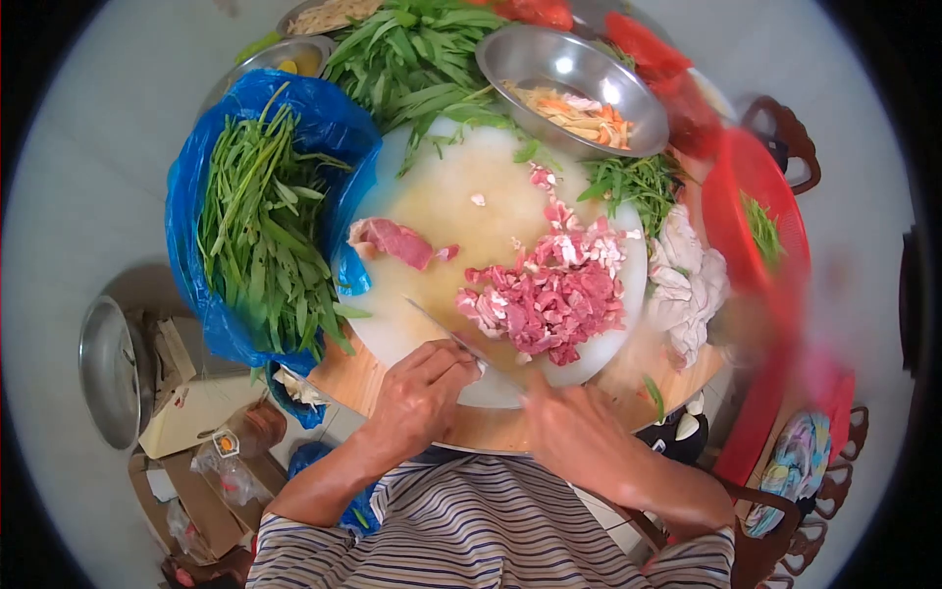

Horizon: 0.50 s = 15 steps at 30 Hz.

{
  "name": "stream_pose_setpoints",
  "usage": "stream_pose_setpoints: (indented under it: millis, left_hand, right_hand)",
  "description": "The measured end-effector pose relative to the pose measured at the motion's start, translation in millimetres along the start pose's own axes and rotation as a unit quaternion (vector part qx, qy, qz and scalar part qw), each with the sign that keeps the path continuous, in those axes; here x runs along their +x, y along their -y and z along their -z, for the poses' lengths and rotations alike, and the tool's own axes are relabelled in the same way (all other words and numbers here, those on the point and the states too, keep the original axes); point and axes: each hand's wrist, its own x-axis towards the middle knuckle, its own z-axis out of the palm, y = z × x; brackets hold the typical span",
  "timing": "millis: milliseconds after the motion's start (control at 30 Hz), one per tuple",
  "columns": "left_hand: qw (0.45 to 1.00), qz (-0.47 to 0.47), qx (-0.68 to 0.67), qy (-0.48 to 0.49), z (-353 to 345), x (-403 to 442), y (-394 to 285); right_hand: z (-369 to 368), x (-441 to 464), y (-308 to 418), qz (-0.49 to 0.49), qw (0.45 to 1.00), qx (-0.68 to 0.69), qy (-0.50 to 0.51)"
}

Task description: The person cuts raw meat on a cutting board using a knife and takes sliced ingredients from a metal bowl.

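My right hand [574, 432] is wrapped round the handle of a knife [446, 329], whose blade slants up and left over the round white cutting board [392, 329]. My left hand [422, 388] is closed beside the blade, fingers bent at the board's near edge. Something small and pale shows at its fingertips, too little to name. Right of the blade lies a heap of cut red meat [559, 299] with bits of white fat. A larger uncut meat piece [392, 240] rests on the left of the board.
A blue plastic bag [182, 236] of leafy greens [260, 226] flanks the board's left. Behind are more greens [412, 59] and a steel bowl [643, 93] of shredded vegetables. A crumpled cloth [682, 280] and red basket [726, 196] stand right.
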Motion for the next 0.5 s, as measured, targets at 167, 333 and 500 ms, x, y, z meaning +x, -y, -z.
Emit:
stream_pose_setpoints:
  millis: [167, 333, 500]
  left_hand:
    - [1.0, 0.0, 0.008, 0.001, -0.8, -1.8, -0.6]
    - [1.0, -0.003, 0.016, -0.021, -0.4, -0.1, -3.2]
    - [1.0, -0.015, 0.011, -0.021, -3.5, -3.7, 0.4]
  right_hand:
    - [-2.0, 25.1, 11.4, 0.044, 0.996, 0.025, -0.071]
    - [-0.1, -26.2, 0.8, 0.015, 0.999, -0.033, -0.014]
    - [1.5, -22.9, -0.6, 0.003, 0.998, -0.06, -0.018]
